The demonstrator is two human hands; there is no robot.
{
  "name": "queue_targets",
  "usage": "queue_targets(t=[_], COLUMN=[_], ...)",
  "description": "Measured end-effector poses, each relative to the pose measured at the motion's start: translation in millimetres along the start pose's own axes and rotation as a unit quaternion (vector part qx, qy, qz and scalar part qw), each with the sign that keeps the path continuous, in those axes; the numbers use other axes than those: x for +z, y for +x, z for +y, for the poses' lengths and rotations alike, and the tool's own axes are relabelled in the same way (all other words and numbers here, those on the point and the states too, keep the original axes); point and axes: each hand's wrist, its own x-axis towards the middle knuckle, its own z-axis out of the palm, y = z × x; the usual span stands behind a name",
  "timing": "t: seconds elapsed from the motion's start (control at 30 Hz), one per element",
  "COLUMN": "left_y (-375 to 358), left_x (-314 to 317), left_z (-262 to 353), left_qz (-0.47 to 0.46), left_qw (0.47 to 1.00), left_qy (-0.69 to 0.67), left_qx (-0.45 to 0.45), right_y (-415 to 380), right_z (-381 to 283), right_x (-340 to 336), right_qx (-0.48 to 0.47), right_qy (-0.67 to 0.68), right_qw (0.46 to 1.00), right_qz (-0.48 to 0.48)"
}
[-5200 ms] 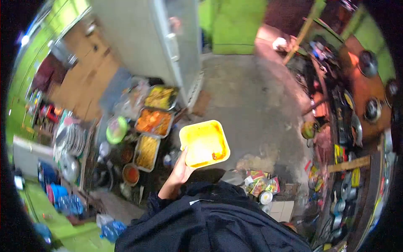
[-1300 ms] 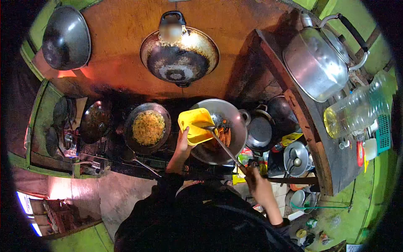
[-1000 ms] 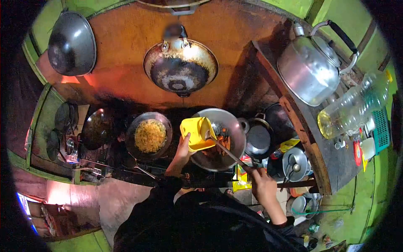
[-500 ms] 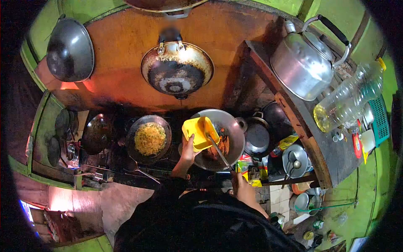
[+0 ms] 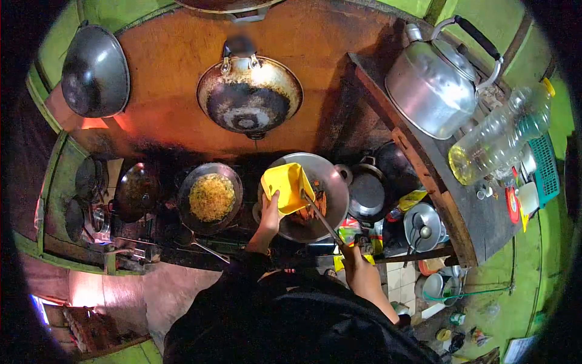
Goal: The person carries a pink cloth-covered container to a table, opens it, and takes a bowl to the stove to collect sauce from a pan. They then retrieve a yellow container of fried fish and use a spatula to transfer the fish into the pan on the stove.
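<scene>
My left hand (image 5: 270, 213) grips a yellow container (image 5: 284, 187), tilted over a grey wok (image 5: 333, 176). Browned food pieces (image 5: 313, 208) lie in this wok. My right hand (image 5: 359, 269) is closed round the handle of a long metal utensil (image 5: 326, 223), whose far end reaches the container's right edge above the wok. To the left, a dark pan (image 5: 235, 222) holds yellowish food (image 5: 211, 197).
A kettle (image 5: 431, 90) and a plastic bottle with yellow liquid (image 5: 485, 151) stand on the right shelf (image 5: 464, 212). Pans hang on the back wall. A metal pot with ladles (image 5: 431, 225) sits at the right, and a utensil (image 5: 209, 249) lies below the left pan.
The yellow container is tipped further, its inside now less visible. My right hand has moved slightly right and down with the utensil. The whole view has shifted a little.
</scene>
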Motion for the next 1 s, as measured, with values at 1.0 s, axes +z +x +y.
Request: queue_targets(t=[1.0], left_y=[-5.7], left_x=[-0.3], left_z=[25.4], left_qz=[-0.008], left_qw=[0.998], left_qy=[-0.049], left_qx=[-0.038], right_y=[3.0], right_z=[24.4], right_x=[3.6], right_qx=[0.191], right_qy=[0.64], right_qw=[0.708], right_qz=[-0.231])
